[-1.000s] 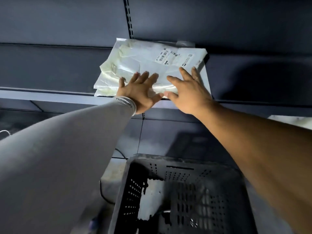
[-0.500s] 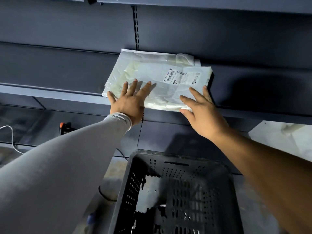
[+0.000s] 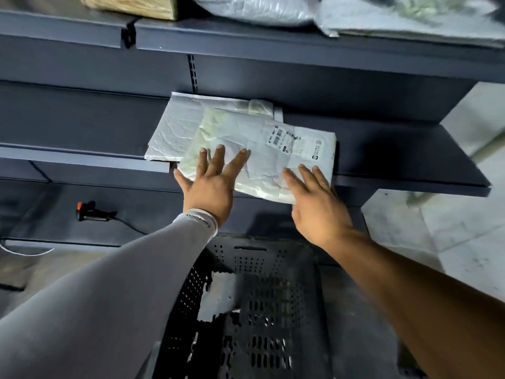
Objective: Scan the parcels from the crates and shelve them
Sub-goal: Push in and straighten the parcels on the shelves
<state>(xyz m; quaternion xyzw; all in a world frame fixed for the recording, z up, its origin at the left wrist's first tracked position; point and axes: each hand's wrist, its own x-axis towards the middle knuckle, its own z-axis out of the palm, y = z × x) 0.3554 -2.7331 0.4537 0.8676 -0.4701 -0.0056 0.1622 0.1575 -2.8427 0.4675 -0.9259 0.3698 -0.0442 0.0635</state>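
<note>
From the head camera, the white parcel (image 3: 262,151) lay on the dark middle shelf (image 3: 410,170), on top of another flat parcel (image 3: 175,127), its near edge hanging over the front. The left hand (image 3: 210,184) and the right hand (image 3: 317,206) rested flat on it, fingers straight. A black crate (image 3: 262,310) stood below.
</note>
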